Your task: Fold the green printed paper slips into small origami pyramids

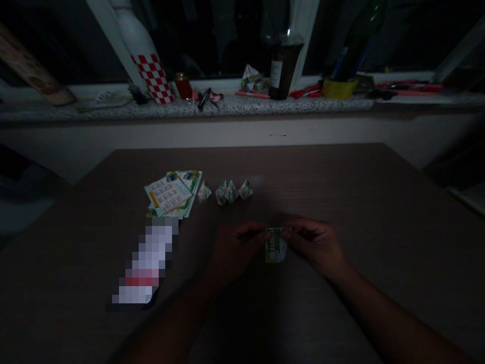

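Between my two hands is a small folded piece of printed paper (276, 247), green and white, above the dark wooden table. My left hand (238, 247) pinches its upper left corner between thumb and fingers. On the opposite side, my right hand (318, 242) grips the upper right corner the same way. Beyond my hands stands a row of several small folded paper shapes (231, 192) with pointed tips. Left of that row lies a loose pile of printed paper sheets (170, 194), white with green and yellow.
A phone-like device with a blurred-out bright screen (147, 263) lies left of my left arm. Behind the table (322, 167), a speckled stone windowsill (227, 107) holds a red-and-white checkered bottle (153, 76), a dark glass container (282, 71), a green bottle (356, 45) and small clutter.
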The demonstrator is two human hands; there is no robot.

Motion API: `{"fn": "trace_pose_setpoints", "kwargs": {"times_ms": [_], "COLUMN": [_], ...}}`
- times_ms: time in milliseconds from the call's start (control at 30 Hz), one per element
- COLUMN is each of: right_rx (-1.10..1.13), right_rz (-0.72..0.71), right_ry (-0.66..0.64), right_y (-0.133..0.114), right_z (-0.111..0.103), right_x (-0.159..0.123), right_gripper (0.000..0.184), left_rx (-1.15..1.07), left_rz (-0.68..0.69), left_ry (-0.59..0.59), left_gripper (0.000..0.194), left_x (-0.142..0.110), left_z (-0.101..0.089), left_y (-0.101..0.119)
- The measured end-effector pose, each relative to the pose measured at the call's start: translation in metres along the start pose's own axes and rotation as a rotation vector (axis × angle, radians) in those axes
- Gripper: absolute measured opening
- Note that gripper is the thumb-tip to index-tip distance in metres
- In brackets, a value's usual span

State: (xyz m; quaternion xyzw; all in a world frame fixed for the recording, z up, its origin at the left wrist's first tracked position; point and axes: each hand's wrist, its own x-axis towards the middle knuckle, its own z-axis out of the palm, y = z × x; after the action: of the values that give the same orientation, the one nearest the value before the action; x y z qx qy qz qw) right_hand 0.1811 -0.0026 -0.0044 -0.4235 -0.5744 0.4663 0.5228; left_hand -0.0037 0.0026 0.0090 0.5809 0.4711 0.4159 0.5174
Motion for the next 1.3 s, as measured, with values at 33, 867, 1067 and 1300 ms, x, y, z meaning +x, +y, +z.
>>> {"fn": "trace_pose_setpoints", "kwargs": {"times_ms": [33, 867, 1067, 1300], "right_rx": [-0.004, -0.053, -0.062, -0.052], "right_rz": [-0.005, -0.087, -0.104, -0.124], "right_ry": [-0.002, 0.02, 0.005, -0.029], "right_y": [0.0002, 0.0002, -0.0021, -0.0026], "right_z": [-0.0002, -0.0012, -0.0001, -0.0021], "right_x": [0.0, 0.0, 0.0006, -0.0008], "right_gripper": [0.009, 0.005, 0.004, 0.007], "left_rx": [0.022, 0.241, 0.278, 0.24], "left_rz": [0.02, 0.216, 0.255, 0.362], "left_ry": [-0.003, -0.02, -0.014, -0.017], "left_gripper": [0.011, 0.011, 0.011, 0.01], "left_x": [-0.0001, -0.0016, -0.0022, -0.0025], "left_z": [-0.0002, -0.0034, -0.0036, -0.0082], "left_y": [0.0004, 0.0031, 0.0047, 0.0021]}}
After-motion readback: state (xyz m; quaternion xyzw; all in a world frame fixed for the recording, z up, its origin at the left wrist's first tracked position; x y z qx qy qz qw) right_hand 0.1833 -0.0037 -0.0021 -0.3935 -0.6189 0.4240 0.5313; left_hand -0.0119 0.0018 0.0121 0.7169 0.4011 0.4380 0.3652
